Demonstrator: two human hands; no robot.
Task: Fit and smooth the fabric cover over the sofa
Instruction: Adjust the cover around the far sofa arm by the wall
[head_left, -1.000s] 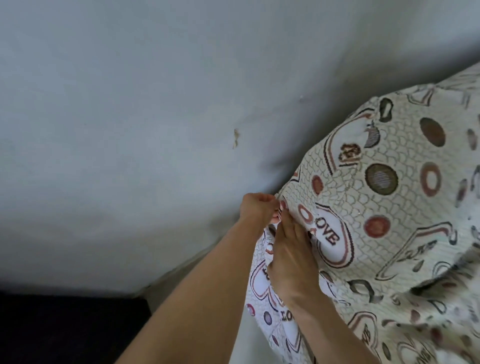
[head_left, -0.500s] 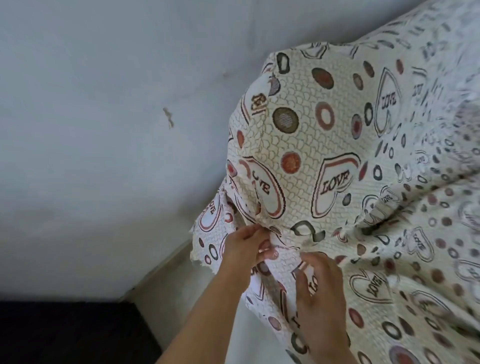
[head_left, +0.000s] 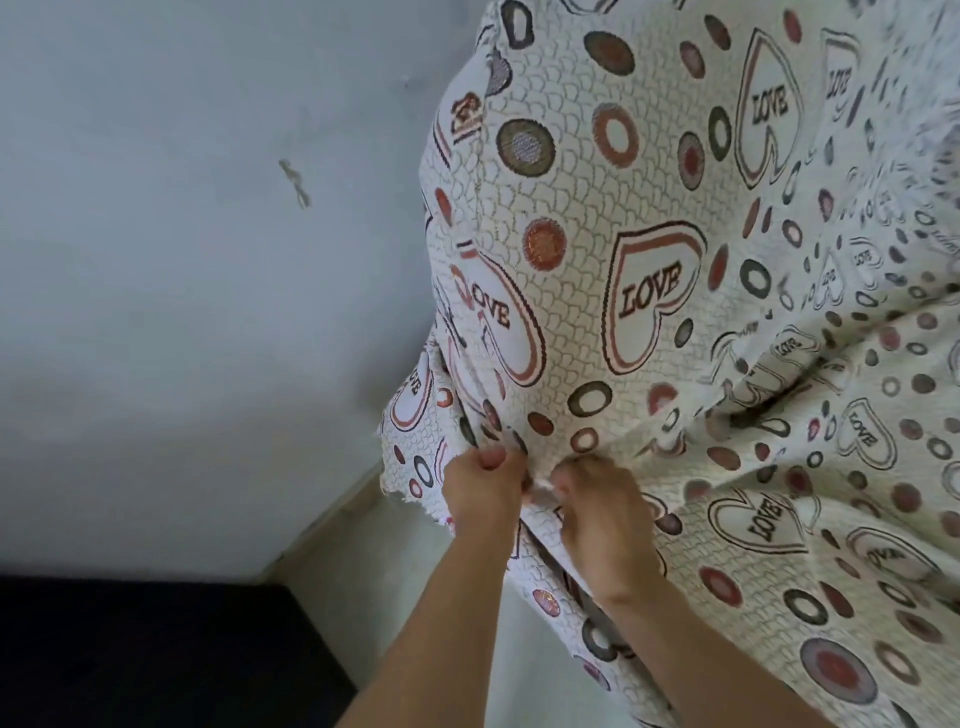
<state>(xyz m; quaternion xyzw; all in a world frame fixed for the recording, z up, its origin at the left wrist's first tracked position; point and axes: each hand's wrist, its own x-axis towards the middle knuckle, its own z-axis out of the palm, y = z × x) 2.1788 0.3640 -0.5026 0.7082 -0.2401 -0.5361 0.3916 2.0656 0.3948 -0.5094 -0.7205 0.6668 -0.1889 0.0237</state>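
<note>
Pinching cover (head_left: 597, 218): left fingers (head_left: 491, 458), right fingers (head_left: 574, 477)

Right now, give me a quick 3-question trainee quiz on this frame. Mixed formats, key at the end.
1. True or false: the left hand and the right hand both grip the fabric cover.
2. Which word is printed inside the hearts on the cover? A) HOME B) LOVE C) KISS
3. Fill in: to the left of the cover stands a pale, bare ___.

Key: 1 true; 2 B; 3 wall.
</note>
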